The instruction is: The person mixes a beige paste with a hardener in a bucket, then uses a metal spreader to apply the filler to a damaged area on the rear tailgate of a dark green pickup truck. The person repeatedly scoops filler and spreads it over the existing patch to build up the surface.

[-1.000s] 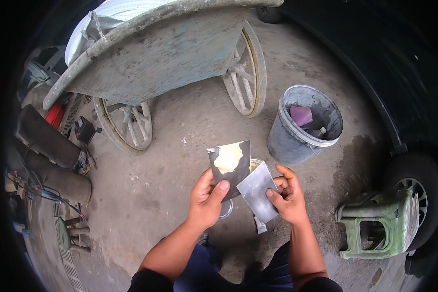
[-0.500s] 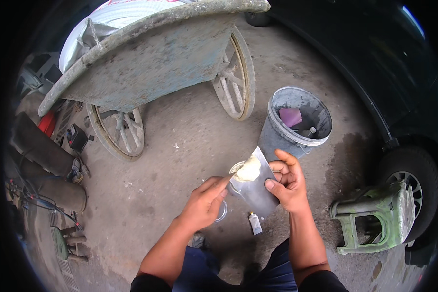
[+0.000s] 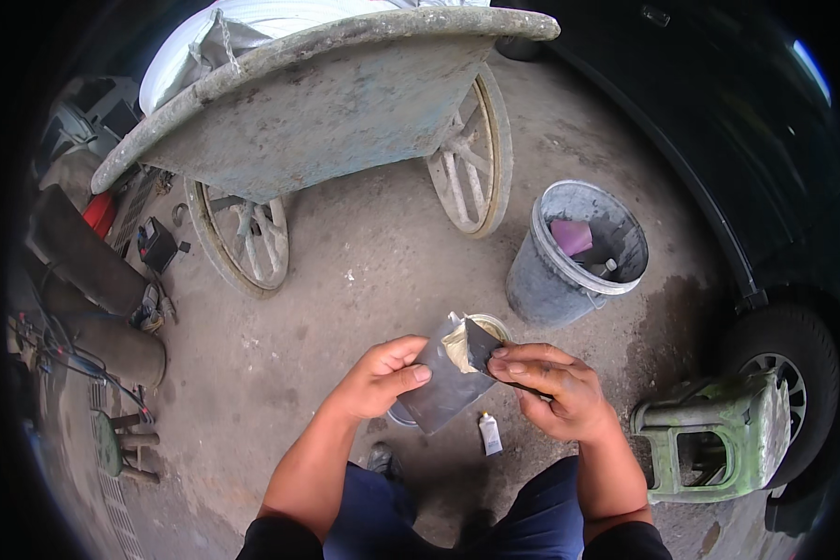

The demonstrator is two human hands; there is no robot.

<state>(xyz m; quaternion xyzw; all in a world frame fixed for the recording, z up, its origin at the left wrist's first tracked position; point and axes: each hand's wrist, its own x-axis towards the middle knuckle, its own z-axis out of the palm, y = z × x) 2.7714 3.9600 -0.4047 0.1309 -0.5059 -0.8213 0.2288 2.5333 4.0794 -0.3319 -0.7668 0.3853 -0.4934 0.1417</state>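
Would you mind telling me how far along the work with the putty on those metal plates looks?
Done: a dab of pale putty already sits on the flat metal plate. In hand: the left hand steadies that plate while the right hand presses a second, darker blade onto the putty, as if working it. Left: the putty is still a lump, not spread; a small tube lies on the ground below, and an open tin sits behind the plates.
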